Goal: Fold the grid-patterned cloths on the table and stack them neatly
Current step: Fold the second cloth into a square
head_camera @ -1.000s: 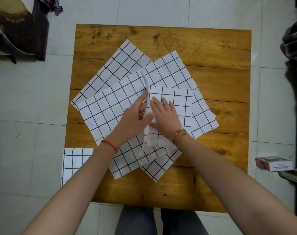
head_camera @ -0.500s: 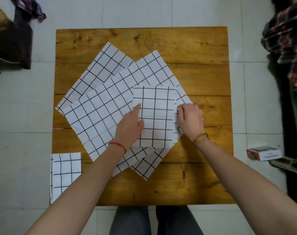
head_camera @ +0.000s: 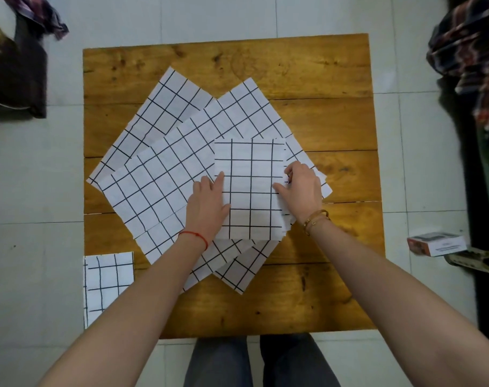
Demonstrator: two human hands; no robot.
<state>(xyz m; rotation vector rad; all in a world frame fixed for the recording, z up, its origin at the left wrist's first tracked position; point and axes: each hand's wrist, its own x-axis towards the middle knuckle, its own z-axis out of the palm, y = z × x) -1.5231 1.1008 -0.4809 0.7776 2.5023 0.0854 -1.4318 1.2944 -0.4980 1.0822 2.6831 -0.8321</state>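
Two hands worked at one folded cloth (head_camera: pixel 251 188) near the middle of the wooden worktop (head_camera: pixel 321 289). We saw it as a white upright rectangle ruled with thin black lines into large squares, its layered edges showing slightly uneven along the right side. It lay square to the worktop's edges, on top of several unfolded cloths (head_camera: pixel 165 174) of the same grid pattern, which were spread flat, turned diagonally and overlapping one another, their corners reaching toward the far edge, the left edge and the near edge.

Our left hand (head_camera: pixel 207 205) rested flat on the folded cloth's left edge, fingers straight and pressing down, a red string at the wrist. Our right hand (head_camera: pixel 302 188) gripped the right edge, its fingers curled over the layers and the thumb laid on top, with gold bracelets at the wrist.

Another folded cloth (head_camera: pixel 106 277) sat at the near left corner of the worktop, partly covered by the left forearm. On the tiled floor to the right lay a small box (head_camera: pixel 436 243).
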